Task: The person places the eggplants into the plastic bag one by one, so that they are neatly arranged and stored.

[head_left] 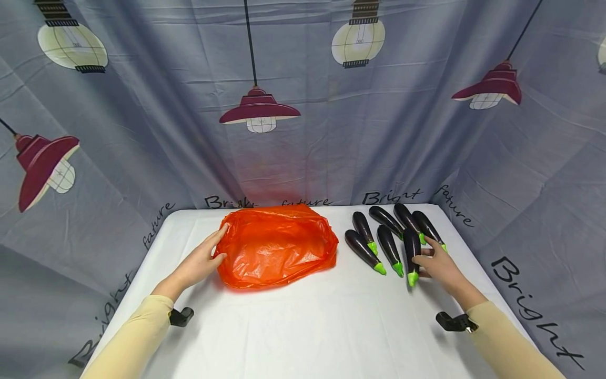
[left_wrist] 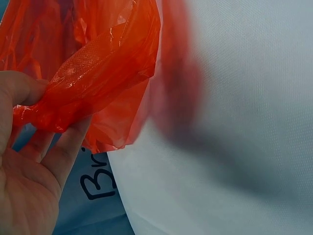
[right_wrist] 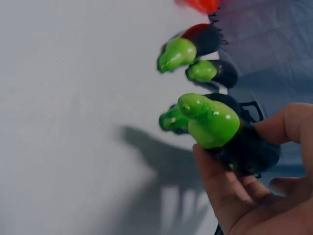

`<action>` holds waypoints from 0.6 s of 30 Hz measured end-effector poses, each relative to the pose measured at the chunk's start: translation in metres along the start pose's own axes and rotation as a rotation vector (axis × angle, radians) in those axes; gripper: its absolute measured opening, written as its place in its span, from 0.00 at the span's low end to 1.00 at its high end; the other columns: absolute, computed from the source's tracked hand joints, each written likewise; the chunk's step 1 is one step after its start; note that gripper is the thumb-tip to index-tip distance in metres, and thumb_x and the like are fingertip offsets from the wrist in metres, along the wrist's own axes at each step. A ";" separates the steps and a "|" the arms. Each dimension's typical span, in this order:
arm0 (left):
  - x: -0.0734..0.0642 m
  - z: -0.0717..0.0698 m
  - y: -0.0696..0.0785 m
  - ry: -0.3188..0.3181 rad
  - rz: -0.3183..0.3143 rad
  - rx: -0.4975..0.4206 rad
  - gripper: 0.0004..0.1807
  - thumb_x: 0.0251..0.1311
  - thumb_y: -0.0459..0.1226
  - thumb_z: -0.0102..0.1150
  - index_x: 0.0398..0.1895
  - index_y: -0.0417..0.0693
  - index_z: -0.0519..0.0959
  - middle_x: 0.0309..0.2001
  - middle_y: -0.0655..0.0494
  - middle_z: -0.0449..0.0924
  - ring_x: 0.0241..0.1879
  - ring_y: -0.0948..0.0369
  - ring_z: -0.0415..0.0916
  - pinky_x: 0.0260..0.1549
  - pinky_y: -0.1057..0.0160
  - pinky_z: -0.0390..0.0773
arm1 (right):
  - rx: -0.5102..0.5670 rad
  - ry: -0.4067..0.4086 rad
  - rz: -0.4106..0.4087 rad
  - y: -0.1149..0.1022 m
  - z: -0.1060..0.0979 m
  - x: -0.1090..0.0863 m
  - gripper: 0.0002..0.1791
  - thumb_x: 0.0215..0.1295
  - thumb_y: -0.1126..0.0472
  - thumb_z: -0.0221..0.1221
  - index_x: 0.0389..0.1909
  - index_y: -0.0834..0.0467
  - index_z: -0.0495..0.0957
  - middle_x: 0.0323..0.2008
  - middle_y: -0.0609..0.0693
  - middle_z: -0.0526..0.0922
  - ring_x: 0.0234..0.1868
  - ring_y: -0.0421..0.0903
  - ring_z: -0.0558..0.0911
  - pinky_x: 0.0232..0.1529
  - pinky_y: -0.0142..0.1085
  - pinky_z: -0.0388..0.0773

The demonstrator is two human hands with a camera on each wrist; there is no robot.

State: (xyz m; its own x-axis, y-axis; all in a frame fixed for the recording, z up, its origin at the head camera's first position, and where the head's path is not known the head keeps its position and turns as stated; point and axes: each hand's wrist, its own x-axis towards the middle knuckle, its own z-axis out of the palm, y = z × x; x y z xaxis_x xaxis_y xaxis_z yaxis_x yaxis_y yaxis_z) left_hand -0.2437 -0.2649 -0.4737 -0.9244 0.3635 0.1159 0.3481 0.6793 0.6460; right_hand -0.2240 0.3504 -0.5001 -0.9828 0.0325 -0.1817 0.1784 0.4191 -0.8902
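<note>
An orange-red plastic bag [head_left: 279, 252] lies with its wide mouth spread toward me on the left half of the table. My left hand [head_left: 198, 264] holds the bag's left rim; in the left wrist view the thumb and fingers pinch the thin film [left_wrist: 93, 78]. On the right, my right hand [head_left: 442, 268] grips a dark purple eggplant [head_left: 411, 250] between thumb and fingers. Its green stem end [right_wrist: 212, 122] points toward the right wrist camera, and a shadow beneath suggests it is raised off the cloth. Part of the eggplant's far side is hidden.
Several more eggplants lie close around the held one, among them one at the left [head_left: 362, 248] and one at the far right [head_left: 427, 227]. White cloth covers the table [head_left: 303, 331]. A grey printed curtain [head_left: 303, 158] stands behind and at both sides.
</note>
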 end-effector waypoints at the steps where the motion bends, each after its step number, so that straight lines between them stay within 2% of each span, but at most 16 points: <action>1: 0.000 0.000 0.000 0.000 0.000 0.000 0.44 0.69 0.28 0.58 0.83 0.44 0.48 0.79 0.36 0.52 0.76 0.38 0.51 0.70 0.37 0.57 | 0.027 -0.008 -0.012 -0.001 0.001 0.000 0.49 0.72 0.67 0.55 0.80 0.69 0.30 0.67 0.80 0.58 0.50 0.57 0.82 0.46 0.45 0.86; 4: 0.000 0.000 0.000 0.002 0.001 0.000 0.44 0.69 0.28 0.58 0.83 0.44 0.48 0.78 0.35 0.52 0.76 0.38 0.52 0.70 0.38 0.59 | 0.114 -0.034 -0.040 -0.004 0.003 -0.001 0.49 0.74 0.66 0.55 0.80 0.66 0.30 0.69 0.79 0.60 0.50 0.49 0.83 0.49 0.46 0.85; 8: 0.000 0.000 0.000 0.003 0.001 -0.003 0.44 0.69 0.28 0.58 0.83 0.45 0.48 0.79 0.35 0.51 0.76 0.38 0.52 0.69 0.38 0.60 | 0.229 -0.076 -0.064 -0.007 0.006 0.000 0.50 0.74 0.65 0.57 0.81 0.64 0.31 0.68 0.75 0.65 0.46 0.39 0.83 0.48 0.43 0.84; 11: 0.000 0.000 -0.001 0.003 0.002 0.001 0.44 0.69 0.28 0.58 0.83 0.46 0.47 0.79 0.36 0.51 0.76 0.38 0.51 0.69 0.38 0.60 | 0.329 -0.118 -0.068 -0.010 0.008 0.000 0.51 0.73 0.66 0.58 0.82 0.62 0.31 0.62 0.64 0.73 0.46 0.40 0.84 0.47 0.40 0.84; 14: -0.001 0.000 -0.001 0.003 0.003 0.008 0.44 0.69 0.28 0.58 0.83 0.46 0.47 0.79 0.36 0.51 0.76 0.38 0.51 0.69 0.38 0.60 | 0.448 -0.165 -0.069 -0.013 0.012 0.000 0.51 0.72 0.69 0.59 0.82 0.60 0.33 0.55 0.51 0.77 0.46 0.42 0.84 0.47 0.41 0.85; 18: -0.001 0.000 0.000 0.003 0.004 0.008 0.44 0.69 0.28 0.58 0.83 0.46 0.47 0.79 0.36 0.51 0.76 0.38 0.51 0.70 0.37 0.58 | 0.530 -0.226 -0.111 -0.019 0.019 0.001 0.49 0.72 0.71 0.57 0.83 0.59 0.35 0.54 0.48 0.77 0.48 0.44 0.84 0.48 0.43 0.85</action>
State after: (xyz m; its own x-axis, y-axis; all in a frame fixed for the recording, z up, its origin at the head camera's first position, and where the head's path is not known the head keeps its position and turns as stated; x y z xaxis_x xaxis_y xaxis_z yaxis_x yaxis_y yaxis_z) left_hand -0.2432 -0.2655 -0.4739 -0.9234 0.3642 0.1210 0.3531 0.6831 0.6393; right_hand -0.2276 0.3254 -0.4913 -0.9728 -0.2047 -0.1086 0.1319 -0.1037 -0.9858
